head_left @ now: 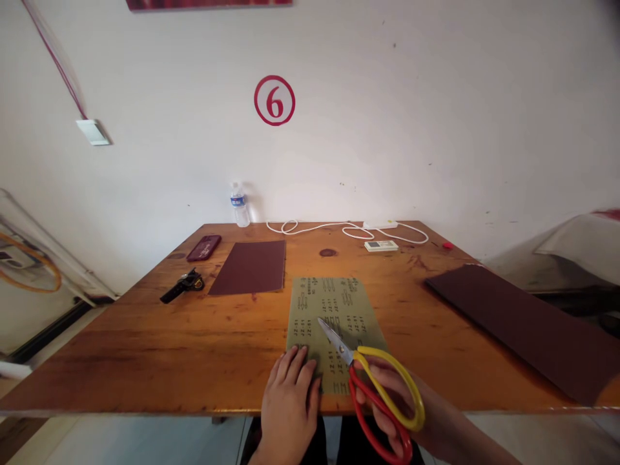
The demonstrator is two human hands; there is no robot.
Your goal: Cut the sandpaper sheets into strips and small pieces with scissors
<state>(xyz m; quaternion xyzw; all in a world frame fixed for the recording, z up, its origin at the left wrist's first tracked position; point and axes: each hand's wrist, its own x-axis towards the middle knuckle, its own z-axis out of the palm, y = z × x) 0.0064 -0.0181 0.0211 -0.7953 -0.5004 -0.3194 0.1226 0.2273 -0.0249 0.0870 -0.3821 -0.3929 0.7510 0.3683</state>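
Note:
A sheet of sandpaper (310, 310) lies on the table in front of me, its olive printed backing facing up. My left hand (290, 400) rests flat on the sheet's near left corner, fingers stretched out. In my right hand (385, 394) is a pair of scissors (343, 352) with one yellow and one red handle. The blades are together and point forward and left above the sheet; whether they touch it I cannot tell. Farther left lies a dark maroon sandpaper sheet (252, 266), grit side up. A larger stack of dark sandpaper (523, 329) lies at the right.
On the wooden table (194, 355) are a dark red phone (204, 247), a black strap-like item (183, 285) and a water bottle (239, 206). At the back lie a white cable (310, 226), a power strip (380, 225) and a small white device (381, 246). The wall (339, 129) stands behind.

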